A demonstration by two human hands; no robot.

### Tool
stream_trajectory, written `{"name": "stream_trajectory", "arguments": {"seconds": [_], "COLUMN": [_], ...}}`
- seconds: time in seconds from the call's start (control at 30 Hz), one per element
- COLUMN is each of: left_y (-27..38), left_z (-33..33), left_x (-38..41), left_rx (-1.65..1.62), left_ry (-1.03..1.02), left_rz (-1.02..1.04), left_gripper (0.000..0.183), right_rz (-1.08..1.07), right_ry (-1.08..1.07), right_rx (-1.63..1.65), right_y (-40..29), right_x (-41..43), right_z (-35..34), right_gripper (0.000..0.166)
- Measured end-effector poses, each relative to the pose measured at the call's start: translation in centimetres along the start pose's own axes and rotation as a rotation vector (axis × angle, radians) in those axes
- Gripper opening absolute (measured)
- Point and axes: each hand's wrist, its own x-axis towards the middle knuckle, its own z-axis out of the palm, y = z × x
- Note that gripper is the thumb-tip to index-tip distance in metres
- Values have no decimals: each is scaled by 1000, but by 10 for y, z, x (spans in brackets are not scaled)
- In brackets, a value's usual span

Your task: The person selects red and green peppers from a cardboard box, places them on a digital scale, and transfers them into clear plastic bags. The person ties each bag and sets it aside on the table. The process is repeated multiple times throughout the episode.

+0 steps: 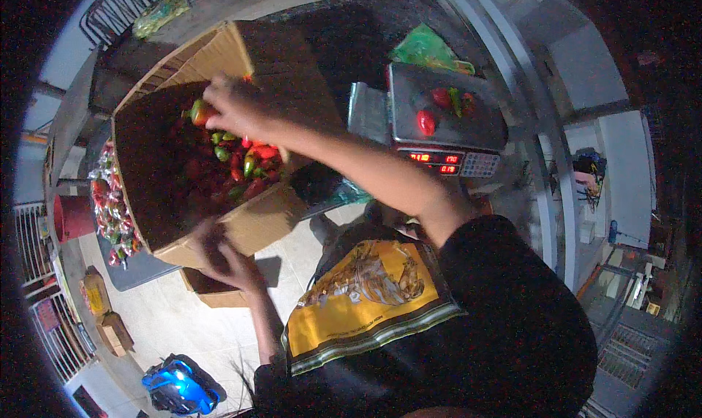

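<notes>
A tilted cardboard box (269, 220) lies with its opening towards me, and many red and green peppers (249, 166) are inside it. My right hand (233, 106) is over the opening, its fingers around a green-and-orange pepper (202, 112). At the box's near edge my left hand (227, 262) grips the rim; motion blurs the fingers. To the right, a digital scale (406, 94) with a lit red display carries several peppers (426, 123), red and green. The deepest part of the box is in shadow.
Bagged peppers (112, 210) lie left of the box. Clear plastic bags (367, 111) rest beside the scale, and a green bag (422, 48) is behind it. Another cardboard box (219, 297) stands underneath. On the tiled floor are a blue-and-black object (181, 385) and a small carton (114, 334).
</notes>
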Motion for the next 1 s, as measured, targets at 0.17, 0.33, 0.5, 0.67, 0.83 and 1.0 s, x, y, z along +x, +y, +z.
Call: {"name": "stream_trajectory", "arguments": {"seconds": [0.17,0.33,0.5,0.67,0.83,1.0], "left_y": [29,-28,-79,-73,-41,-98], "left_z": [139,277,355,385,335,280], "left_x": [-69,-108,-148,-173,-152,-120], "left_rx": [12,-88,13,-159,-80,445], "left_ry": [-923,-919,-878,-818,-823,-661], "left_rz": [-48,-202,95,-138,-304,33], "left_gripper": [18,26,34,35,31,26], "right_rz": [340,772,735,727,805,786], "right_ry": [402,433,224,241,290,301], "right_rx": [34,-294,-597,-685,-686,-549], "right_y": [65,100,115,143,138,132], "right_x": [-124,-300,-351,-360,-368,-376], "right_z": [-180,-266,-280,-274,-279,-278], "right_gripper": [40,38,41,48,56,57]}}
